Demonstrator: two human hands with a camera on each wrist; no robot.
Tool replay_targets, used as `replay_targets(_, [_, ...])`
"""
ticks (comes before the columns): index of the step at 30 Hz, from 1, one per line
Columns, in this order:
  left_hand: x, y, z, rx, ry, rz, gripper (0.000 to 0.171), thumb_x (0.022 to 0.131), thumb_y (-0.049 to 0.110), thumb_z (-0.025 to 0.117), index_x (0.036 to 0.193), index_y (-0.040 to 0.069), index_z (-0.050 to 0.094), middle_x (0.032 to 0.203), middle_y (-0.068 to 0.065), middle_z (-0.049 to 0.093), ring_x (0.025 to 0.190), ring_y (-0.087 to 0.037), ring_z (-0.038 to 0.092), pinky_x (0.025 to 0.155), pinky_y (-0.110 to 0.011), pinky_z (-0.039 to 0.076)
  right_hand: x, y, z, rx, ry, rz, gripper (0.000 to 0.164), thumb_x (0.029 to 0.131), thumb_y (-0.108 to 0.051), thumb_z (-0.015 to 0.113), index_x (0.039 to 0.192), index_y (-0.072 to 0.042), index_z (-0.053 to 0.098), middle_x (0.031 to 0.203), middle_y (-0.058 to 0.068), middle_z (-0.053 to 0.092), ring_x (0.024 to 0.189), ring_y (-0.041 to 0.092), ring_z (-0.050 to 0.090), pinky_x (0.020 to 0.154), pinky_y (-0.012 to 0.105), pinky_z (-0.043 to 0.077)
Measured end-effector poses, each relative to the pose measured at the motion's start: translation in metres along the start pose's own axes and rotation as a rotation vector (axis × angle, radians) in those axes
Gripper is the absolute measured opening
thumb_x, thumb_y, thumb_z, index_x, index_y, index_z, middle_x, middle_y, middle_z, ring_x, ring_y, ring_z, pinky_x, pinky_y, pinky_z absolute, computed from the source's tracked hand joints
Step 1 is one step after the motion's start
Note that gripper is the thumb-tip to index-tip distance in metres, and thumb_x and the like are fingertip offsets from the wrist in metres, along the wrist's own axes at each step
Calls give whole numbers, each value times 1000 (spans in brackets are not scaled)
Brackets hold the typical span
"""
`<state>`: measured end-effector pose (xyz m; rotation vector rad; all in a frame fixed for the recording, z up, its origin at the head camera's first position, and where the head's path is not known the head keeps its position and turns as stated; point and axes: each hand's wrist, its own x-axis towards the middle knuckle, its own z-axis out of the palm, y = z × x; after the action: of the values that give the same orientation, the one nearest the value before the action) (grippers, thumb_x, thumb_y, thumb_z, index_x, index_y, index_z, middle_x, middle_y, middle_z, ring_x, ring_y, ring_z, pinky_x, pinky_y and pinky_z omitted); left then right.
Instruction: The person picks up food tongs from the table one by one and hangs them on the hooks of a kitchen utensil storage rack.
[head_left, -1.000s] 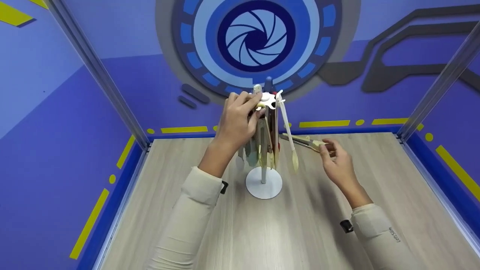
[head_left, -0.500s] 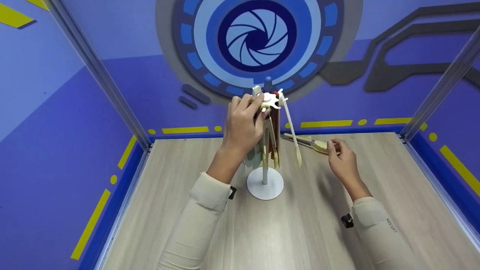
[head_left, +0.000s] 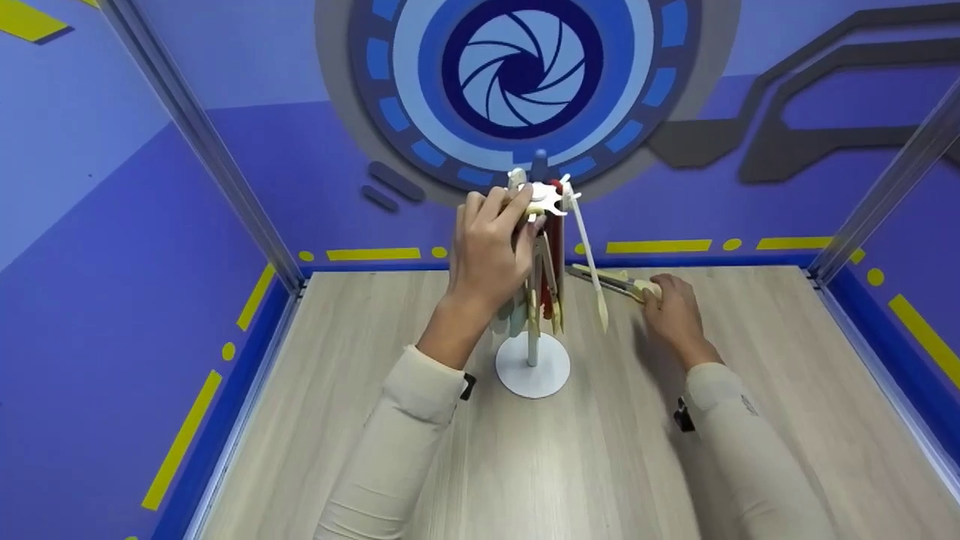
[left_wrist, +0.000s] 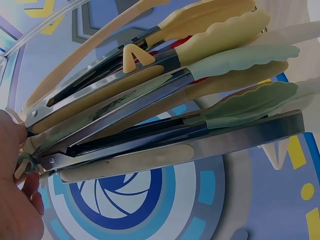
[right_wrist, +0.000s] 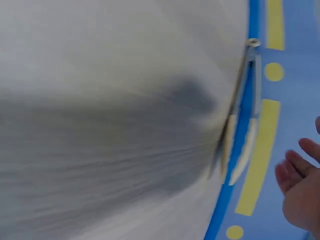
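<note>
A utensil stand [head_left: 551,371] with a round white base and a star-shaped hook top stands mid-table. My left hand [head_left: 487,251] grips its top, fingers over it and thumb below. Several tongs hang from it, among them yellow-tipped tongs [left_wrist: 225,40] and green-tipped tongs [left_wrist: 245,55], partly hidden by the hand in the head view. A slim white-handled utensil [head_left: 589,247] with a pale yellow end dangles on the right. Another pair of pale yellow tongs [head_left: 611,282] lies near the back edge. Beside its tips is my right hand [head_left: 675,315], loosely curled and apart from the tongs [right_wrist: 246,150] in the right wrist view.
Blue printed walls [head_left: 225,172] enclose the wooden table [head_left: 360,420] at the back and sides. Metal posts [head_left: 277,255] stand at the back corners. A dark blue handle end [head_left: 540,161] and a red utensil [head_left: 546,300] show behind the stand's top.
My left hand has moved slightly right on the stand's top, and the hanging utensils have shifted a little. My right hand drew back rightward, then came in again over the lying tongs' tips.
</note>
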<state>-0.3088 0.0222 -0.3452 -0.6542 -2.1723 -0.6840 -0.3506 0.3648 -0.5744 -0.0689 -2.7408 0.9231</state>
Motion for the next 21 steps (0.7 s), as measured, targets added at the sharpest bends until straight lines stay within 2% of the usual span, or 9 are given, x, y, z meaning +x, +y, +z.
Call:
replay_targets(3, [-1,0,0,8,-3,-6,38,105,29,67,139,13,73,114,-6,72,94,-27,53,84,-38,45,13,7,10,-154,-59,-53,50,112,-21,48,150,11,48,163,34,40,157,52,30,127,68,25])
replay_targets(5, [-1,1,1,13,-6,-8,38,105,30,67,139,13,72,114,-6,71,94,-27,53,84,-38,45,19,10,17,-220,-120,-54,53,112,-21,45,155,11,42,168,34,33,160,51,24,129,67,22])
replay_targets(10, [-1,2,2,25,2,-4,38,105,32,66,139,14,73,115,-4,72,94,-25,54,82,-37,45,32,10,27,-249,-246,9,61,112,-20,44,163,10,28,172,34,25,164,52,15,132,66,14])
replay_targets(15, [0,3,2,36,17,-6,38,105,32,67,138,15,74,116,-3,73,94,-25,54,81,-37,44,38,-2,36,-197,-289,87,65,111,-21,47,165,8,24,168,35,29,160,55,20,131,68,14])
replay_targets(21, [-3,0,0,50,16,-12,37,105,32,67,138,16,74,117,-3,73,94,-25,55,83,-37,44,38,-8,46,-170,-262,186,64,108,-19,52,162,7,31,157,34,40,146,56,37,122,70,32])
